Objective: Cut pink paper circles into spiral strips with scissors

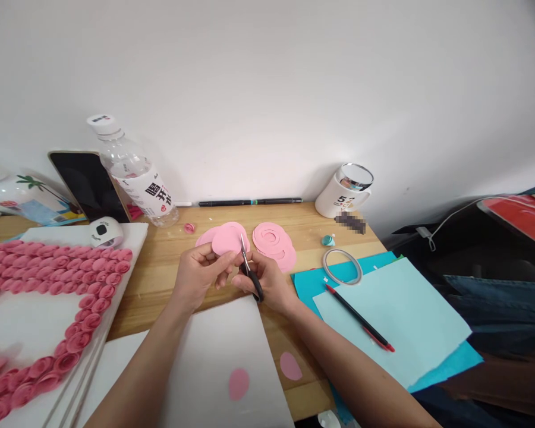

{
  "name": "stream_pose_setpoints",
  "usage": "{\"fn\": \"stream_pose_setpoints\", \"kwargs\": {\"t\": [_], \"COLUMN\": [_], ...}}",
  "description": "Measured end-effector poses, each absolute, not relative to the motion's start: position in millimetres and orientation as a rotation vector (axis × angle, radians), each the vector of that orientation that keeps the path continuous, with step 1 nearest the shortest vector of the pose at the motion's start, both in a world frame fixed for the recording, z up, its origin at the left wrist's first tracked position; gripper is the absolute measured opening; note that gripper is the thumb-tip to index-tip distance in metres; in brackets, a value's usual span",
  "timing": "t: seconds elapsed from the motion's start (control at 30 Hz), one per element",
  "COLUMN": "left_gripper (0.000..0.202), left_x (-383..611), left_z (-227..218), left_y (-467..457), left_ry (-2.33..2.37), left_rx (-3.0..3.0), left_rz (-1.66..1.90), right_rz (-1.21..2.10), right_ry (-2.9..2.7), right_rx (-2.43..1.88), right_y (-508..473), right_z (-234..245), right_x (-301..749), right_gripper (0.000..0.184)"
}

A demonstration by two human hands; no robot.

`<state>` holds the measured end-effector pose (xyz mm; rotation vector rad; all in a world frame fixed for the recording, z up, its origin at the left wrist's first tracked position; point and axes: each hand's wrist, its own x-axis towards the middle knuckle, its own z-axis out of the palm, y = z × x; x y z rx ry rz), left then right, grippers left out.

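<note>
My left hand [200, 270] pinches a round piece of pink paper [226, 240] near the middle of the table. Black-handled scissors [252, 280] are gripped in my right hand [267, 279], their blades pointing up at the paper's right edge. Whether the blades are closed on the paper I cannot tell. Just behind lie more pink paper discs [207, 236], and to the right a stack of pink paper rounds [274, 244] with curved cuts. Closer to me, one pink cut-out [239, 384] rests on a white board [223, 351] and another pink cut-out [290, 365] on the wood.
At left, rolled pink paper roses [89, 321] cover part of a white board. A bottle [136, 172], a phone [84, 184] and a mug [344, 190] stand along the wall. Right, blue paper sheets [396, 315] carry a pen [359, 318] and a tape roll [342, 266].
</note>
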<state>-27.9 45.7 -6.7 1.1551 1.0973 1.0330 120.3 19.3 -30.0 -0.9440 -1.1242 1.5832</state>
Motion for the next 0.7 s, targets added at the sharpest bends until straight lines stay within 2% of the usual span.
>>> {"fn": "stream_pose_setpoints", "kwargs": {"t": [0.7], "left_gripper": [0.022], "left_x": [-25.6], "left_z": [-3.4], "left_y": [48.6], "left_ry": [1.05], "left_rx": [1.04], "left_rz": [1.126], "right_rz": [1.574], "right_ry": [-1.113], "right_rx": [-1.052], "right_y": [17.8], "right_z": [-36.0], "right_x": [119.0], "right_gripper": [0.043]}}
